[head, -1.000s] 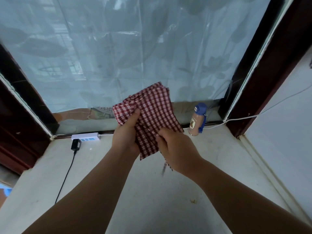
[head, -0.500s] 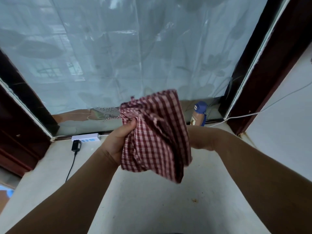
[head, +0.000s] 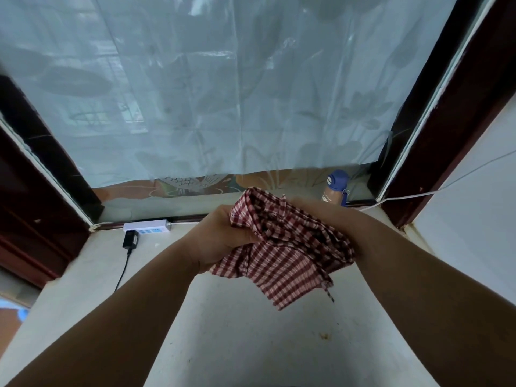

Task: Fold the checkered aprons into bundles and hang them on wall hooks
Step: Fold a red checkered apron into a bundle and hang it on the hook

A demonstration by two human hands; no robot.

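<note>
Bunching checkered apron point(head: 287, 261), looks half-bundled; left hand point(head: 223, 238) fingers clamp it, right hand point(head: 304, 205) grip hidden, cannot tell; hanging not yet done.

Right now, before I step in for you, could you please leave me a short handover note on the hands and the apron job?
Left hand: grips the left edge of the red-and-white checkered cloth apron, held in the air above the pale stone ledge.
Right hand: fingers hidden in the folds; grip cannot be told.
Done: apron partly gathered, loose, a thin tie end dangling.
To do: tighten the bundle, hang it; no wall hook in view.
</note>
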